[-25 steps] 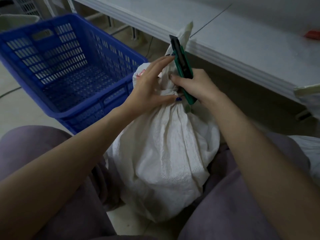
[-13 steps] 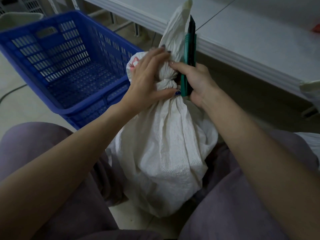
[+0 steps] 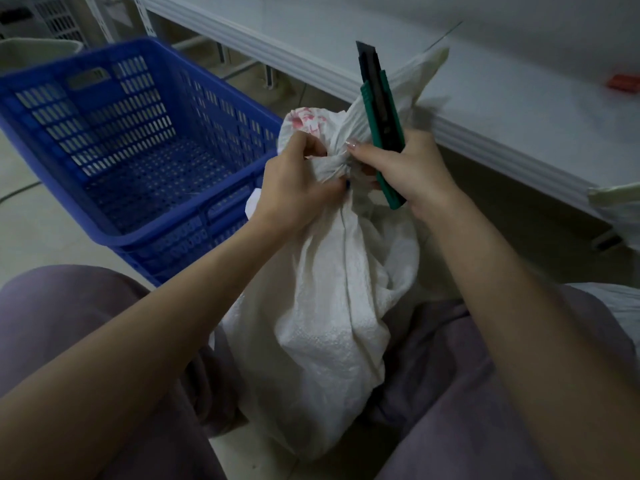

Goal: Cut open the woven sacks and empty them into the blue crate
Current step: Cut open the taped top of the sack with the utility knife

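Two hands: the left hand (image 3: 298,183) grips the sack (image 3: 329,306) at its neck; the right hand (image 3: 412,171) holds the knife (image 3: 382,123) and pinches the neck too.
Sack spot: between the legs (image 3: 69,323), just beside the crate (image 3: 104,233), tied up.
Danger: the blade (image 3: 365,53) is out, near fingers; a slip could cut skin.
Spill: a tipped sack could miss the crate.
Feel: sack white, woven, crinkly; knife thin, green, hard; crate blue plastic with holes.

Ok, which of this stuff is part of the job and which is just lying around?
In the job:
sack, gripped at the neck by the left hand
knife, in the right hand
blue crate

Lying about:
shelf
orange thing on it
white basket, far left
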Action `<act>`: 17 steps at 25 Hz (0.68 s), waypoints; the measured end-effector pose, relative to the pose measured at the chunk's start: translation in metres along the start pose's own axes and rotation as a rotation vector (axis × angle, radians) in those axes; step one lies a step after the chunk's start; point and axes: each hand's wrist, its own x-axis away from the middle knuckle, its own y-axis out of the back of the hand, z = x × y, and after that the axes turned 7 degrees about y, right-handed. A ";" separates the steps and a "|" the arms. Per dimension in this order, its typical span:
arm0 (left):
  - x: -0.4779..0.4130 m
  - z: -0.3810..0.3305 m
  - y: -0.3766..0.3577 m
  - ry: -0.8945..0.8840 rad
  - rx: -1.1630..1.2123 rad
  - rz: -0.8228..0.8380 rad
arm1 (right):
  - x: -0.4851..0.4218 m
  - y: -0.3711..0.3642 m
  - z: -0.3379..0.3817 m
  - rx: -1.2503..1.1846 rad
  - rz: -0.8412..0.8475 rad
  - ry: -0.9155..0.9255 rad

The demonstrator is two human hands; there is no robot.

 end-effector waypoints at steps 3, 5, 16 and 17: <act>0.001 0.001 -0.005 -0.129 -0.250 -0.112 | 0.003 -0.002 -0.004 -0.017 -0.005 -0.018; 0.002 0.004 -0.010 -0.257 -0.406 -0.145 | 0.006 -0.011 -0.006 -0.176 -0.018 -0.088; 0.009 -0.002 0.017 -0.011 0.250 0.118 | -0.005 -0.027 0.001 -0.660 -0.244 -0.306; 0.006 0.001 0.020 0.066 0.279 0.110 | -0.005 -0.028 0.001 -0.690 -0.238 -0.314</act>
